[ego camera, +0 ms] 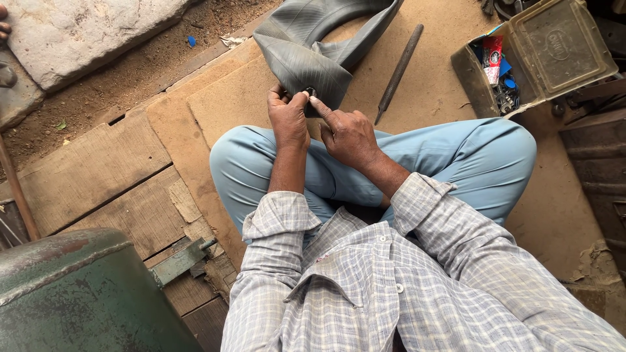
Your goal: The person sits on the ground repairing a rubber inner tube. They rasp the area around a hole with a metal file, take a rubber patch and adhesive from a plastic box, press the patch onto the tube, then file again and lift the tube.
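So the person is sitting cross-legged on wooden boards (117, 169), plaid shirt and light blue trousers filling the bottom of the view. Both hands are working at about 12 o'clock from the knees. The left hand (289, 120) is pinching the edge of a dark rubber inner tube (306, 62), thumb and fingers closed tight on the fold. The right hand (349, 135) is touching the same spot, index finger stretched out and pressing right by a small round valve hole (310, 91), the other fingers curled loosely. The tube is lying flat on the board just past the hands, looping away toward 12. A long metal file (399, 65) is lying at 1 o'clock, an open tool box (554, 52) sitting at 2. A green metal tank (72, 293) is sitting at 8.
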